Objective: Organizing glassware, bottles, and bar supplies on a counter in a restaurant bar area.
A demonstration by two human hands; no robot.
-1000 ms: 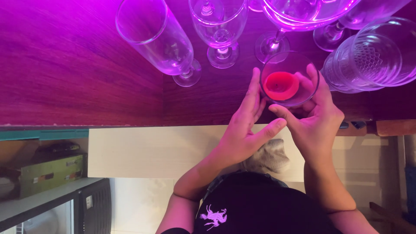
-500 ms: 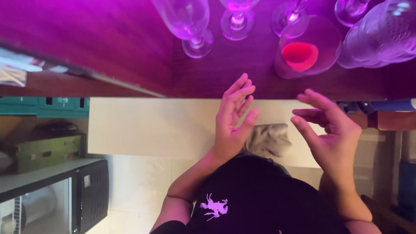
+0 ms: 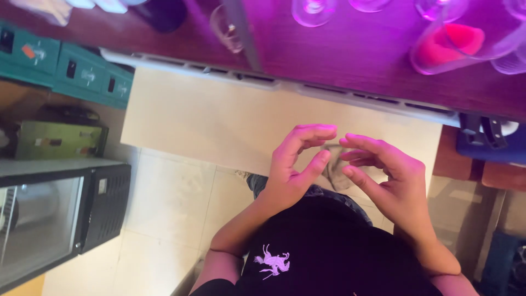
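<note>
Nothing is held: the left hand and right hand are kept loosely curled, fingertips nearly meeting, well below the wooden counter, where the glass with the red sponge is left standing.

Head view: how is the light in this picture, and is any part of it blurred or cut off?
Head view: strong magenta light tints the wooden counter, the glass with a red thing inside and both hands, left hand and right hand; the floor tiles look neutral; the stemmed glasses are cut off at the top edge and slightly soft.
</note>
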